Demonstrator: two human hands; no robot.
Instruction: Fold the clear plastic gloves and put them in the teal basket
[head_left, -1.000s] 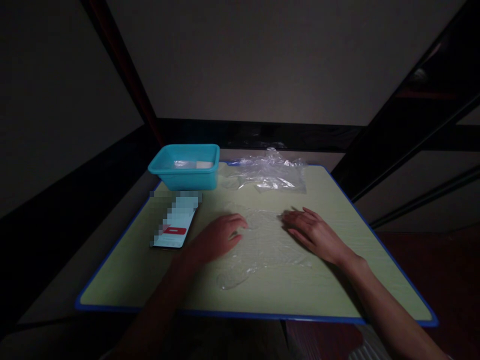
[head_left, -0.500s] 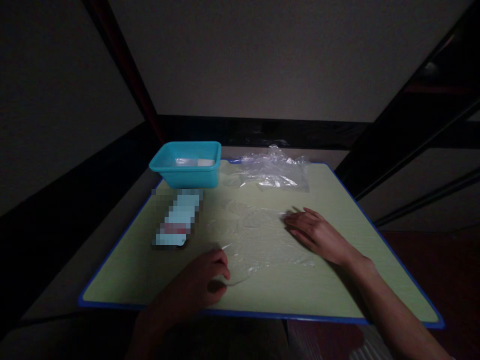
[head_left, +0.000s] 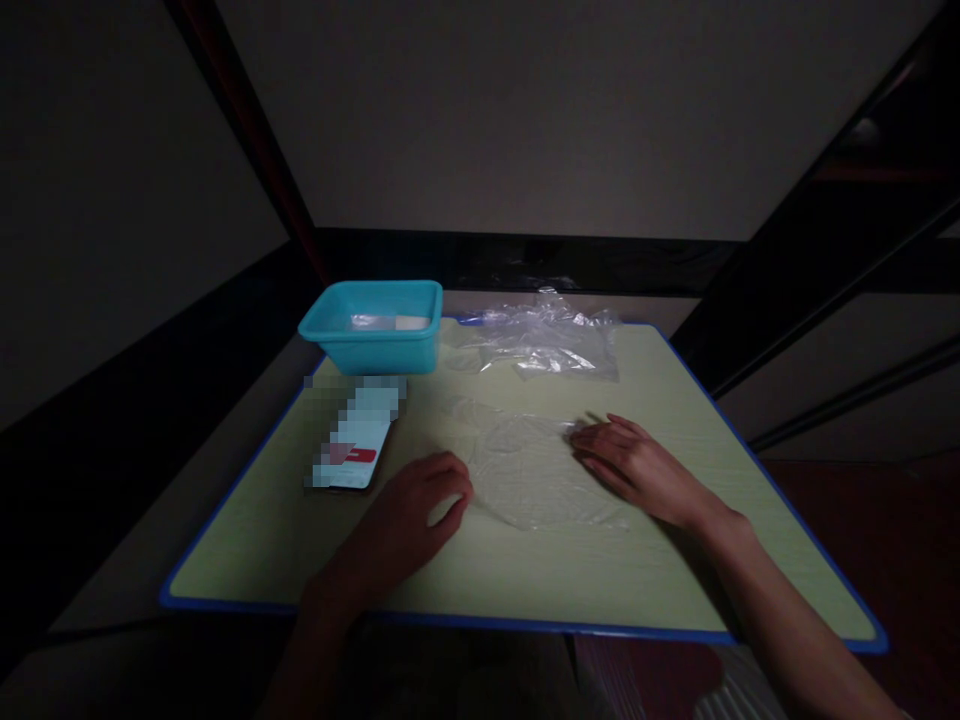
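Note:
A thin, clear plastic bag lies spread and slightly wrinkled in the middle of the table. My left hand is at its left edge, with thumb and fingertips brought together on the film. On the opposite side, my right hand rests palm down with its fingers stretched over the bag's right edge. Behind the spread bag is a crumpled heap of clear plastic.
A turquoise basket with a white item inside stands at the back left. In front of it lies a phone, its lit screen partly pixelated. The pale table has a blue rim, and a wall rises behind it.
My left hand has moved away from me and slightly right, and the bag's near-left part, earlier pulled toward me, now lies farther back. My right hand has stayed in place.

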